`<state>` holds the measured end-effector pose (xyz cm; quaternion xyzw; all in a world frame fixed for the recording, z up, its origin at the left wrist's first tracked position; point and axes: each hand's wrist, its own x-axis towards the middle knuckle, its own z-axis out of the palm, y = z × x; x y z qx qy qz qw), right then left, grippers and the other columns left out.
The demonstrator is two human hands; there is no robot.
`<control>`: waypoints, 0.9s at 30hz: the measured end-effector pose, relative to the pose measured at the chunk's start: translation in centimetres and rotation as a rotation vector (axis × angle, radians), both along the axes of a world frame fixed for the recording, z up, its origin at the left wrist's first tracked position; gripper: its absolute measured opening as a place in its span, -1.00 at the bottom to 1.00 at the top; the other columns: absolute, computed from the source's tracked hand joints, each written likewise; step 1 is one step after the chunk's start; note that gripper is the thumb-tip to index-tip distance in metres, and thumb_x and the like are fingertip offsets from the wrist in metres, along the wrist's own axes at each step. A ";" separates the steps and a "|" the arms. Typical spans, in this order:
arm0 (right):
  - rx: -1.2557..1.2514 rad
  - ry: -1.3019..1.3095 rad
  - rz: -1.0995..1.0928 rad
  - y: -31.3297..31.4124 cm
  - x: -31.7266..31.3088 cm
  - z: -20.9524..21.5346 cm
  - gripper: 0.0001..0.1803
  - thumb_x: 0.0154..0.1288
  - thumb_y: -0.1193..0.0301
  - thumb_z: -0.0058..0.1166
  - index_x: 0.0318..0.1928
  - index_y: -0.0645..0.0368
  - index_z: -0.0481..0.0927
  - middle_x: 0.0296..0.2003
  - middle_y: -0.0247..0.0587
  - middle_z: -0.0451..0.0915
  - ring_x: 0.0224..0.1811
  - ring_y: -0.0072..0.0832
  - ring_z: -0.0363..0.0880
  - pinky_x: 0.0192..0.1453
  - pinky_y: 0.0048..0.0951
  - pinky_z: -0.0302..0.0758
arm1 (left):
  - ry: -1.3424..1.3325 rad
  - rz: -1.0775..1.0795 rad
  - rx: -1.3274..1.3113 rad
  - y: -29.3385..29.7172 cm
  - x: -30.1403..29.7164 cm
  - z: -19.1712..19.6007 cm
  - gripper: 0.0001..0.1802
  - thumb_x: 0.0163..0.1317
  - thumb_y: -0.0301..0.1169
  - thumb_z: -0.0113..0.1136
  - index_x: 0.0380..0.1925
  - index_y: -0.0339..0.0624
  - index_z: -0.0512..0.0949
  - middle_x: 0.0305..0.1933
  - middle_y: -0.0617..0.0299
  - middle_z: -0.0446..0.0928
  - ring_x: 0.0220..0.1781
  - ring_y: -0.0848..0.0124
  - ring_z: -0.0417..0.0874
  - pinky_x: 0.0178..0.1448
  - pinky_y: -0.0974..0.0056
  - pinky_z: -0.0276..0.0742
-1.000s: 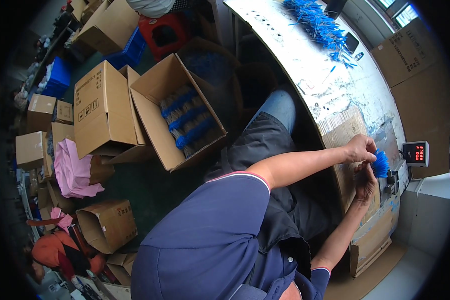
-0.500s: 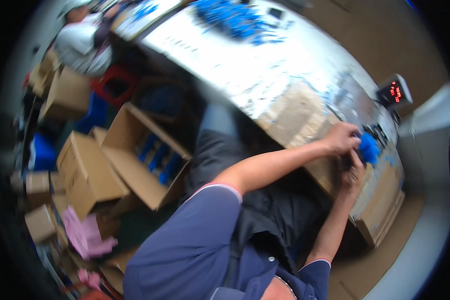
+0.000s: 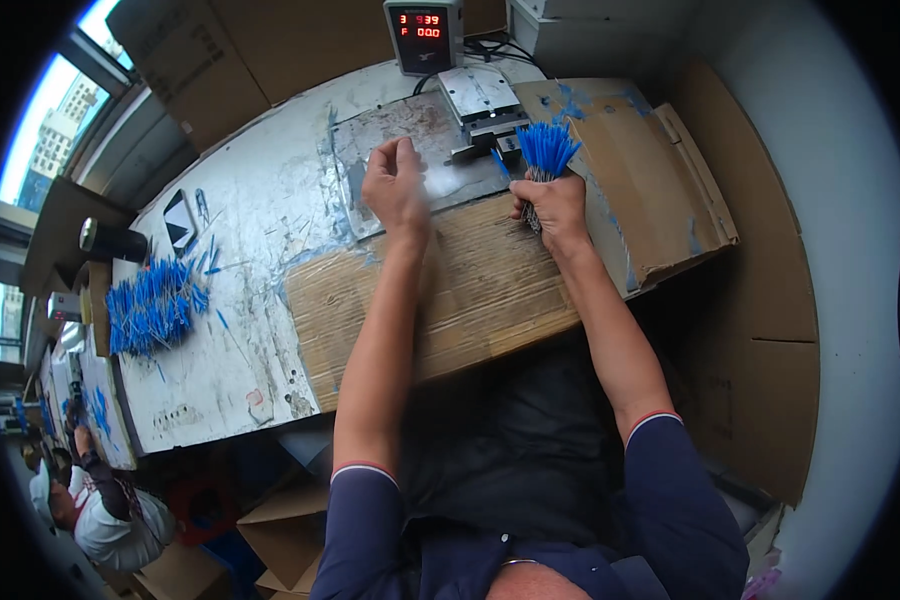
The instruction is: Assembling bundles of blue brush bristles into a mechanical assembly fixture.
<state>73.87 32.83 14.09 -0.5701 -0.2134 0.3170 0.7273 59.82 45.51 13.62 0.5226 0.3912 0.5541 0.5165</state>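
Note:
In my right hand (image 3: 562, 208) is an upright bundle of thin, wire-like pieces (image 3: 547, 152), blue at the top and metallic below the fist. My left hand (image 3: 395, 188) is raised over a metal plate (image 3: 370, 130), its fingers curled together in a pinch. It is slightly blurred, and anything between its fingertips is hidden. Just beyond the bundle stands a small metal fixture (image 3: 482, 100) with a dark clamp-like part at its front. Under my forearms a brown cardboard sheet (image 3: 450, 290) covers the table's near edge.
A heap of similar blue-ended pieces (image 3: 155, 305) lies at left, near a phone (image 3: 179, 222) and a dark cylinder (image 3: 113, 240). Behind the fixture is a counter with a red display (image 3: 425, 35). A cardboard box (image 3: 650, 180) stands at right. Another person (image 3: 120, 525) works at lower left.
The view has swung right to face the table squarely. My hands, close together at the blue bundle before, are now apart, with the bundle in my right hand only.

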 end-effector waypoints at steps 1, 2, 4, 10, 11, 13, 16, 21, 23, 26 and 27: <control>-0.012 -0.009 -0.018 0.2 0.1 -0.2 -0.87 -0.01 0.68 0.23 -0.48 0.28 0.54 -0.60 -0.25 0.55 -0.66 -0.49 0.55 -0.60 -0.43 0.51 | 0.002 0.030 0.022 0.4 0.5 -0.2 -0.80 0.42 -0.32 0.21 -0.22 -0.26 0.60 -0.41 0.30 0.60 -0.40 0.55 0.61 -0.33 0.44 0.53; -0.025 -0.019 -0.034 0.3 0.2 -0.4 -0.88 -0.02 0.68 0.23 -0.48 0.28 0.54 -0.61 -0.25 0.55 -0.66 -0.49 0.56 -0.61 -0.44 0.51 | 0.002 0.063 0.044 0.6 0.9 -0.4 -0.80 0.42 -0.32 0.21 -0.22 -0.26 0.61 -0.41 0.30 0.60 -0.40 0.55 0.61 -0.32 0.44 0.53; -0.061 -0.014 -0.045 0.7 -0.1 -0.6 -0.86 0.02 0.67 0.26 -0.46 0.27 0.54 -0.59 -0.25 0.55 -0.64 -0.49 0.56 -0.59 -0.43 0.52 | 0.040 0.060 0.069 0.8 0.9 -1.5 -0.81 0.42 -0.32 0.21 -0.23 -0.23 0.61 -0.42 0.31 0.61 -0.40 0.57 0.60 -0.32 0.45 0.52; -0.140 -0.030 -0.115 1.8 -0.8 -0.2 -0.85 0.06 0.66 0.29 -0.44 0.28 0.55 -0.57 -0.22 0.56 -0.62 -0.47 0.56 -0.58 -0.42 0.58 | 0.157 0.068 0.244 0.9 0.4 -2.3 -0.82 0.39 -0.33 0.23 -0.23 -0.23 0.66 -0.45 0.32 0.62 -0.42 0.58 0.58 -0.28 0.41 0.52; -0.146 -0.011 -0.110 2.0 -0.7 -0.4 -0.86 0.06 0.66 0.29 -0.44 0.29 0.55 -0.57 -0.21 0.56 -0.62 -0.47 0.57 -0.58 -0.42 0.58 | 0.149 0.059 0.240 0.9 0.4 -2.3 -0.82 0.39 -0.33 0.23 -0.23 -0.23 0.66 -0.45 0.32 0.62 -0.42 0.58 0.58 -0.28 0.41 0.52; -0.152 -0.002 -0.105 2.5 -0.8 -0.4 -0.86 0.06 0.67 0.28 -0.44 0.29 0.54 -0.57 -0.20 0.56 -0.62 -0.46 0.57 -0.58 -0.42 0.59 | 0.164 0.091 0.272 1.0 0.3 -2.4 -0.82 0.39 -0.34 0.24 -0.24 -0.23 0.66 -0.47 0.31 0.62 -0.42 0.58 0.58 -0.27 0.40 0.52; -0.152 0.020 -0.169 3.0 -1.2 -0.2 -0.90 -0.01 0.70 0.24 -0.53 0.35 0.56 -0.63 -0.15 0.57 -0.68 -0.43 0.57 -0.64 -0.41 0.56 | 0.148 0.107 0.301 1.2 0.1 -2.6 -0.82 0.37 -0.35 0.25 -0.24 -0.24 0.66 -0.42 0.25 0.66 -0.40 0.52 0.62 -0.24 0.36 0.54; -0.176 0.008 -0.164 3.0 -1.1 -0.3 -0.90 -0.01 0.70 0.24 -0.52 0.35 0.56 -0.61 -0.14 0.57 -0.68 -0.40 0.57 -0.62 -0.38 0.59 | 0.250 0.192 0.455 0.8 -0.3 -2.3 -0.85 0.33 -0.35 0.27 -0.26 -0.21 0.65 -0.28 0.15 0.64 -0.28 0.33 0.66 -0.16 0.26 0.56; -0.169 0.011 -0.152 3.0 -1.2 -0.2 -0.90 0.00 0.69 0.25 -0.51 0.35 0.56 -0.60 -0.14 0.57 -0.67 -0.39 0.57 -0.61 -0.37 0.60 | 0.339 0.202 0.510 0.7 -0.5 -2.3 -0.87 0.30 -0.35 0.27 -0.30 -0.18 0.61 -0.20 0.11 0.59 -0.17 0.18 0.62 -0.05 0.15 0.53; -0.171 0.070 -0.131 2.8 -1.0 0.1 -0.89 0.04 0.64 0.28 -0.47 0.35 0.57 -0.56 -0.11 0.58 -0.63 -0.37 0.60 -0.56 -0.34 0.65 | 0.426 0.268 0.642 0.2 -0.4 -1.7 -0.85 0.29 -0.35 0.28 -0.31 -0.18 0.59 -0.20 0.10 0.58 -0.12 0.13 0.60 0.05 0.10 0.49; -0.178 0.125 -0.116 2.8 -0.9 0.2 -0.88 0.07 0.60 0.30 -0.43 0.35 0.58 -0.54 -0.08 0.60 -0.60 -0.36 0.62 -0.52 -0.31 0.69 | 0.426 0.266 0.643 0.1 -0.4 -1.6 -0.85 0.29 -0.35 0.28 -0.31 -0.18 0.59 -0.20 0.10 0.58 -0.12 0.13 0.60 0.05 0.10 0.49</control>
